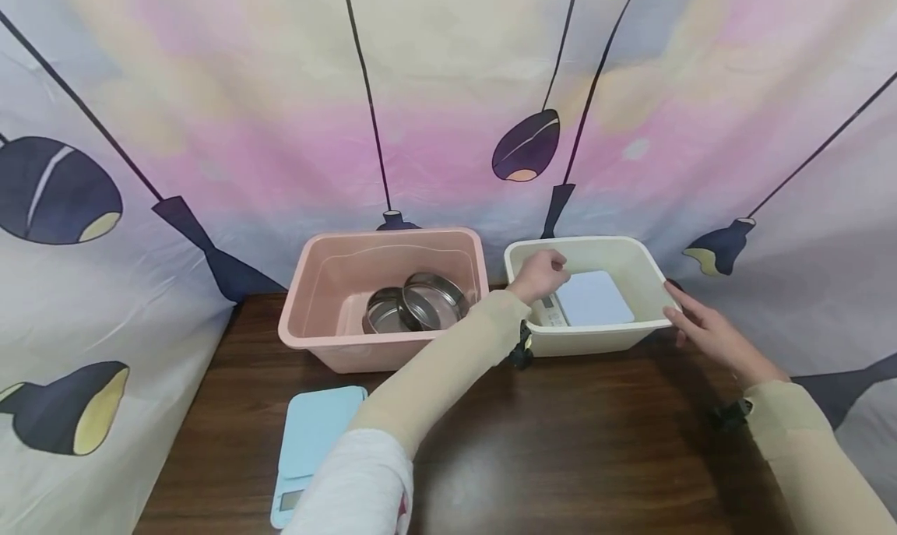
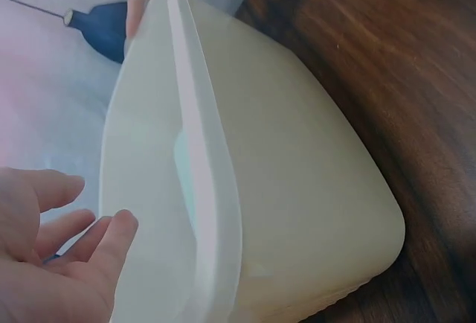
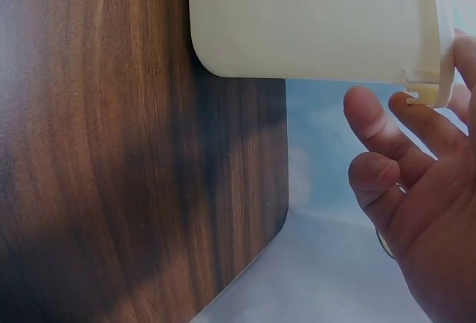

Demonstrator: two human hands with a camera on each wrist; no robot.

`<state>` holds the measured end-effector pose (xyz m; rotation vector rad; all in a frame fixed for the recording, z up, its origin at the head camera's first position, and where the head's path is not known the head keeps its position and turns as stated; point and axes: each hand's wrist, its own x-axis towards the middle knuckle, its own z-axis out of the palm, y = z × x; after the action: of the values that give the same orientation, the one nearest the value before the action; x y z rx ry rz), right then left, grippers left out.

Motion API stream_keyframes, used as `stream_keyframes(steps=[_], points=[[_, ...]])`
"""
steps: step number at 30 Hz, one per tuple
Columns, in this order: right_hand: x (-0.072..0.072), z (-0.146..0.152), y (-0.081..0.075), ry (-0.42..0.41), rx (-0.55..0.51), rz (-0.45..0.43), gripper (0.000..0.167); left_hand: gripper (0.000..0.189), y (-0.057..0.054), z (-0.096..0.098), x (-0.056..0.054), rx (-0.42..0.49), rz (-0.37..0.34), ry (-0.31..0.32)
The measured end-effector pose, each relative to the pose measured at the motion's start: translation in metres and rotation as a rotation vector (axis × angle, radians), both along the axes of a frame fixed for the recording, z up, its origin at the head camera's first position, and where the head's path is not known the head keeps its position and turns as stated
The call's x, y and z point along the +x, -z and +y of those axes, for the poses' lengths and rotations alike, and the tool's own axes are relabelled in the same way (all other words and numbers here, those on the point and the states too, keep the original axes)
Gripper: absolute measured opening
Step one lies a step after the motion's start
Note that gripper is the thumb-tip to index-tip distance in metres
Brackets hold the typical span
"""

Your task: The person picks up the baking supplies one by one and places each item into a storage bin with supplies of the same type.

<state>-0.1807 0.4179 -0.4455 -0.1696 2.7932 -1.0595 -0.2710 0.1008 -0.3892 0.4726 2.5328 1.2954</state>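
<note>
A cream plastic basin [image 1: 596, 342] stands on the table at the back right. Inside it lies a kitchen scale with a pale blue-white platform [image 1: 596, 298]; part of its button panel shows on the left. My left hand [image 1: 539, 276] is above the basin's left side, fingers loosely bent. The left wrist view shows nothing between the fingers of that hand [image 2: 63, 252], which is beside the rim [image 2: 201, 137]. At the basin's right end, my right hand [image 1: 715, 339] holds the rim. In the right wrist view, some fingers [image 3: 424, 126] hook around the lip, while others are off it.
Left of the cream basin stands a pink basin [image 1: 392, 354] with round metal sieves [image 1: 434, 293] inside. A light blue kitchen scale [image 1: 318, 434] lies on the dark wooden table [image 1: 532, 449] at front left, partly behind my left sleeve. A patterned curtain [image 1: 434, 114] hangs behind.
</note>
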Motion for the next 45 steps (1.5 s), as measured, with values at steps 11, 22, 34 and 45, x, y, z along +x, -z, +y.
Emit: stream_keyframes(steps=[11,22,34,45], points=[[0.0,0.001,0.003,-0.019,-0.024,0.095,0.064,0.039,-0.02,-0.037,0.028,0.1,0.062,0.083],[0.0,0.003,0.002,-0.014,0.015,0.015,0.068,0.036,-0.041,-0.085,0.07,0.184,0.037,0.03],[0.002,0.001,0.0,-0.017,0.027,0.015,0.069,0.041,-0.035,-0.141,0.107,0.262,0.018,0.052],[0.001,0.001,0.003,-0.01,0.029,-0.01,0.069,0.033,-0.017,-0.219,0.14,0.222,-0.017,0.114]])
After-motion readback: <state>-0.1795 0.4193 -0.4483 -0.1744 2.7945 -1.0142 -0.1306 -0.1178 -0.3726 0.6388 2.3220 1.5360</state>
